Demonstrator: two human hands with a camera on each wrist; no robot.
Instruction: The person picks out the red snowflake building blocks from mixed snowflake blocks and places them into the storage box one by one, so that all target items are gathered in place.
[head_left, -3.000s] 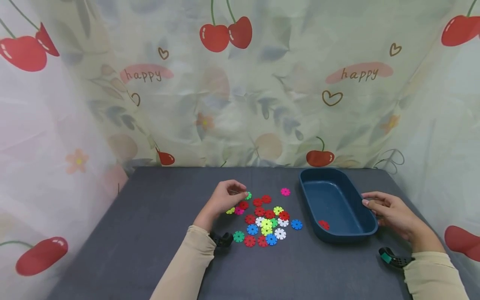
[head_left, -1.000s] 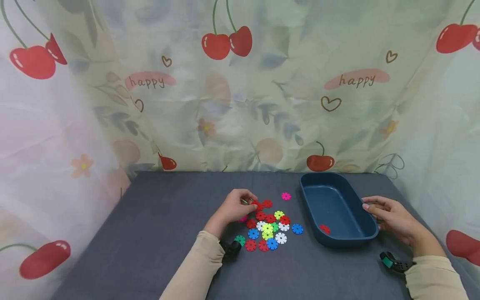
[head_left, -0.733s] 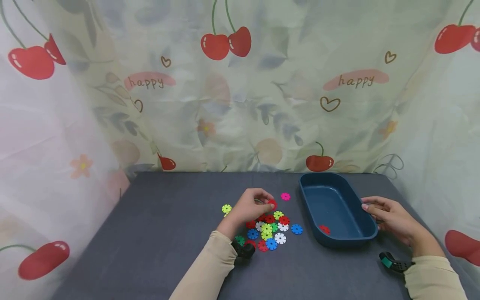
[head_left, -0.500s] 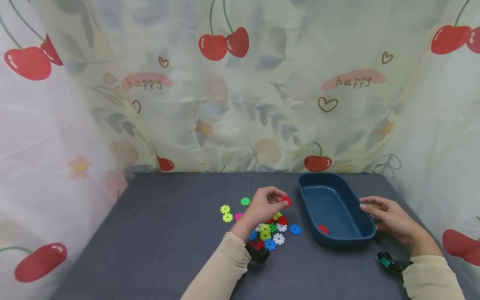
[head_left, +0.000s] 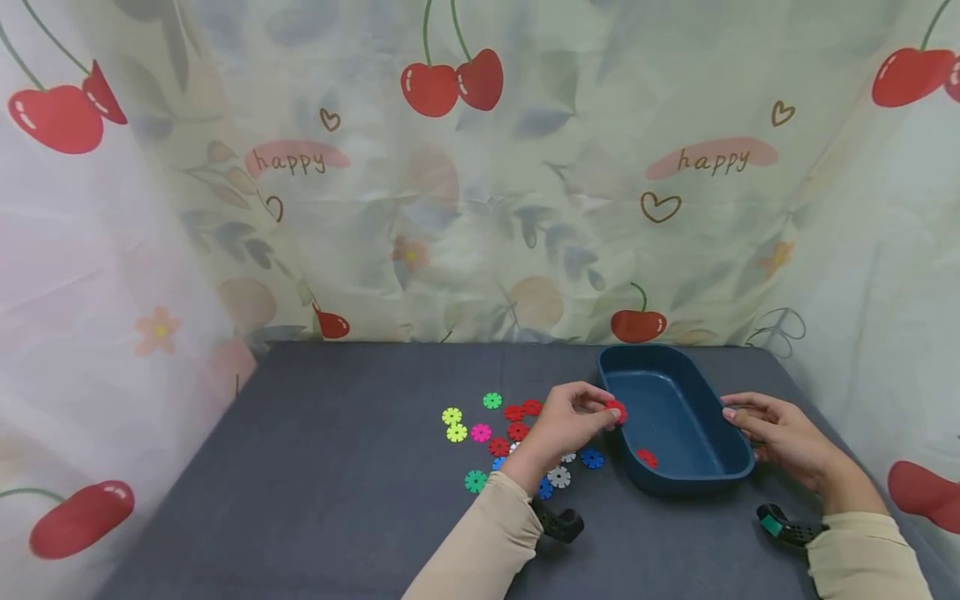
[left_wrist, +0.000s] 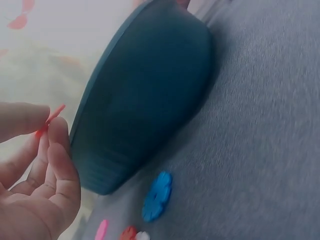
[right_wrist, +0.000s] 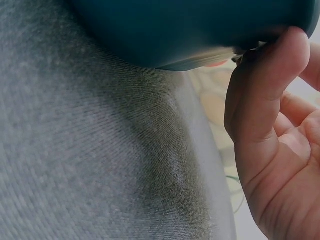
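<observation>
My left hand pinches a red notched disc between thumb and fingers, at the left rim of a dark blue bin. In the left wrist view, that red disc shows edge-on between the fingertips, beside the bin's outer wall. Inside the bin lies one red disc. My right hand holds the bin's right rim, thumb at the edge and fingers against the outside. From the right wrist, its fingers appear against the bin's side.
Flat notched discs lie on the dark cloth left of the bin: a pink one, a green one, a blue one and several others. My left forearm covers part of the pile. A printed curtain stands behind the table.
My left hand has moved right across the pile to the bin, picking up a red disc on the way. The right hand has stayed at the bin's rim, and the bin has not moved.
</observation>
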